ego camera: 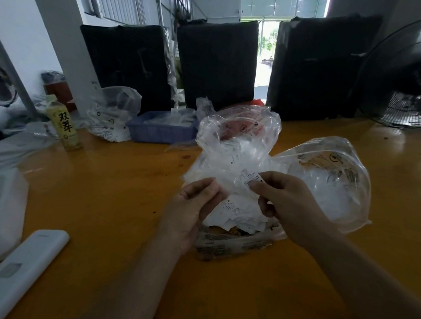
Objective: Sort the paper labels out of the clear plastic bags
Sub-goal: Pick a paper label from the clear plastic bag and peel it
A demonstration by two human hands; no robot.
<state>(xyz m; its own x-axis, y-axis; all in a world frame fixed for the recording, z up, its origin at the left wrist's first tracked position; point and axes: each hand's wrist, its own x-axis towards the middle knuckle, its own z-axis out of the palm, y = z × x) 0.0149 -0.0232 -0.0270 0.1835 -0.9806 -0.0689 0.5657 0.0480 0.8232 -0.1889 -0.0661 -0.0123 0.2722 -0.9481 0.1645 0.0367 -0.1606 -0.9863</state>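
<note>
— Two hands are raised over the tabletop [106, 191], and a crumpled clear plastic bag [231, 145] is held up between them. The left hand [193, 206] is closed in a pinch on the film at the bag's lower left edge; the right hand [287, 206] is closed in a pinch where a printed paper label [251, 176] shows through or against the film.

— Can it be told whether the label is gripped directly?

— It cannot; the film and the paper overlap at the fingertips. If only film is caught, the label is likely to be left inside when the hands are drawn apart.

— What else could go wrong?

— The paper looks thin, so it may be torn if it is pulled while the film is bunched around it. A heap of loose labels [235, 220] lies directly below the hands on a flattened printed bag [232, 247], and it could be scattered if the bag is shaken or dropped onto it.

— And the second bag?

— Another clear bag [329, 183] stands puffed up just right of the right wrist. It could be knocked by the forearm, and emptied and unsorted bags could then be confused.

— Is anything else nearby at risk?

— The blue tray [162, 130] of plastic pieces and the green tea bottle [64, 124] stand well apart, so they are unlikely to be disturbed. The fan [406, 78] at the far right may blow loose labels about, if it is running; that cannot be told.
</note>
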